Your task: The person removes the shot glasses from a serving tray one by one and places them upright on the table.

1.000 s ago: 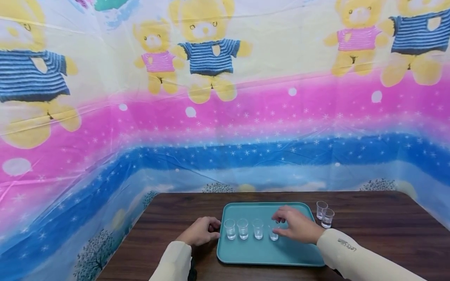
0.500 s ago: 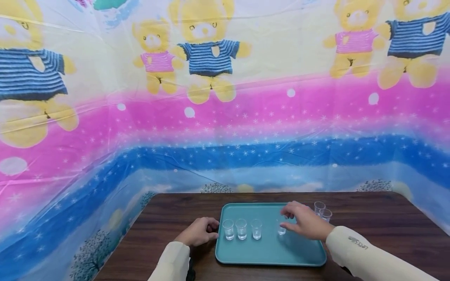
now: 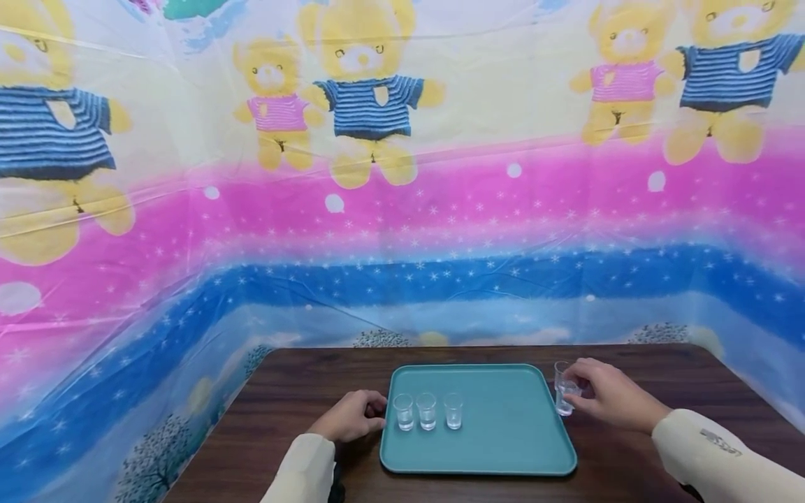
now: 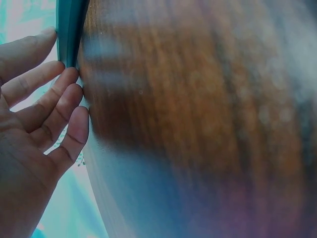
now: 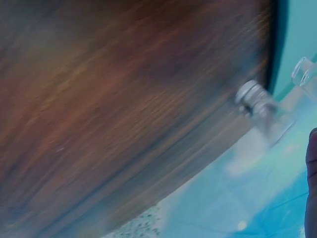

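Three small clear shot glasses, one being the shot glass (image 3: 453,412), stand in a row on the left part of the teal tray (image 3: 490,454), with clear liquid low in them. Just past the tray's right edge, my right hand (image 3: 606,395) pinches another shot glass (image 3: 565,406) between thumb and fingers. Right behind it stands a further shot glass (image 3: 561,370) on the table; the fingers hide part of this group. My left hand (image 3: 349,417) rests at the tray's left edge, fingers loosely bent. In the left wrist view its fingertips (image 4: 52,32) touch the tray rim (image 4: 68,34).
The dark wooden table (image 3: 302,377) carries the tray near its front. A cloth printed with bears (image 3: 377,105) hangs behind and around the table. In the right wrist view, a blurred shot glass (image 5: 262,111) stands beside the tray edge.
My right hand has carried the fourth shot glass from the tray rightward, past the tray's right edge to the glasses there. The left hand stays at the tray's left edge. The view has shifted slightly.
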{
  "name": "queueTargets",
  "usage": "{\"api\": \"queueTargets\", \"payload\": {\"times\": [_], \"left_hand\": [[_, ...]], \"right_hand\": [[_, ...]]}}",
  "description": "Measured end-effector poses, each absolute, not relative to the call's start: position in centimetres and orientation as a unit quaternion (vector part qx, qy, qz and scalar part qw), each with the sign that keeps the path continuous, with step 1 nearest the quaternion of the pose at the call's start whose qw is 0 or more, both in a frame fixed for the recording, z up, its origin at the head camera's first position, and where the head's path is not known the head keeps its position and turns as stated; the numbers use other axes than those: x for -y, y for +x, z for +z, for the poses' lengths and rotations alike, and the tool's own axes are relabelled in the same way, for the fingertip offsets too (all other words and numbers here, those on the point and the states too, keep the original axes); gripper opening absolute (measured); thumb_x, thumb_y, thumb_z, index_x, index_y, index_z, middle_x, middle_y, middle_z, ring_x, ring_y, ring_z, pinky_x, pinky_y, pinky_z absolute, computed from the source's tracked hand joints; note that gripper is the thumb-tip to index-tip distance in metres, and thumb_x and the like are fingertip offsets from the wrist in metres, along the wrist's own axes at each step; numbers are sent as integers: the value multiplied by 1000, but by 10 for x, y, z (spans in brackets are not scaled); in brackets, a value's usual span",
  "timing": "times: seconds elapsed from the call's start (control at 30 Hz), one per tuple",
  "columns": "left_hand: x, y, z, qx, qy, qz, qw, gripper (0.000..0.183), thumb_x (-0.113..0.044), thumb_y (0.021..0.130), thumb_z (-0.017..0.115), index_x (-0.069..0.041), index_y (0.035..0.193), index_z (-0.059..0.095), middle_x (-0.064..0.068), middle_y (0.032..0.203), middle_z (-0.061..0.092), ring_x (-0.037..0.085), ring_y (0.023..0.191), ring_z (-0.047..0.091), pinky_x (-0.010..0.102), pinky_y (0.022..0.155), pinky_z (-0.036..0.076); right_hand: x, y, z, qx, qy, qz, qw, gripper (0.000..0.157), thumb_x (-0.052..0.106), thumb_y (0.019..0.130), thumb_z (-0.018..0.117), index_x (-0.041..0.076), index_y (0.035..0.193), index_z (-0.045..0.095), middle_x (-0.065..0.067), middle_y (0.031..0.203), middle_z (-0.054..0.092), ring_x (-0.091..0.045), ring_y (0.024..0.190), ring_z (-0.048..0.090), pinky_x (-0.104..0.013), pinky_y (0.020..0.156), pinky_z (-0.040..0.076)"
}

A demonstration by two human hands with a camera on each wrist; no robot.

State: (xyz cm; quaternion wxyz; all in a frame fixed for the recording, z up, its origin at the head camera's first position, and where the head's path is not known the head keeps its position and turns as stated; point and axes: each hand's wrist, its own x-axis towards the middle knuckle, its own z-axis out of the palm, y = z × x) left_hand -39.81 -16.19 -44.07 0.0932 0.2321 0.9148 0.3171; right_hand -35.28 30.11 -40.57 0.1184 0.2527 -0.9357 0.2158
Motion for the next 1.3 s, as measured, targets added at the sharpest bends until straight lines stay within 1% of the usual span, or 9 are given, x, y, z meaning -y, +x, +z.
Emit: {"api": "queueTargets", "payload": {"times": [0.3,0.53,0.77,1.07,1.23,1.3], "left_hand": [[165,-396,-440,-915,226,318,99,27,-12,88,69,-2,112,63,5,96,60,17,82,55,38,71,47],[165,-395,-441,-915,226,319,98,29,-12,88,69,-2,114,63,6,98,61,18,84,55,39,72,48],[164,-396,-441,-915,231,317,93,27,-11,87,69,-2,113,64,1,92,60,16,80,55,37,69,48],[163,-398,-441,-916,230,315,91,25,-11,87,69,-3,111,65,0,90,60,15,79,55,36,68,47],[162,-397,-440,-917,229,313,90,25,-11,88,69,-3,111,65,0,90,60,15,79,55,36,69,48],[161,-397,-439,-918,226,312,92,26,-11,88,69,-3,112,64,1,91,60,15,80,55,36,69,48]], "right_hand": [[-316,-349,-420,948,205,197,147,22,18,81,75,8,99,67,6,81,53,-8,70,49,-26,58,43],[-321,-353,-431,957,172,193,133,24,18,81,76,6,100,67,4,84,56,-8,71,50,-28,59,45],[-322,-355,-432,959,161,203,116,23,18,81,76,6,98,67,2,85,58,-10,74,53,-30,61,47],[-318,-355,-423,951,159,202,172,29,21,77,80,5,97,67,2,86,56,-13,77,53,-33,63,47],[-307,-359,-418,944,177,213,181,28,21,79,78,6,100,67,1,88,57,-13,78,54,-31,63,48],[-302,-360,-418,941,190,220,176,27,21,80,77,6,101,67,1,89,57,-15,80,54,-30,64,48]]}}
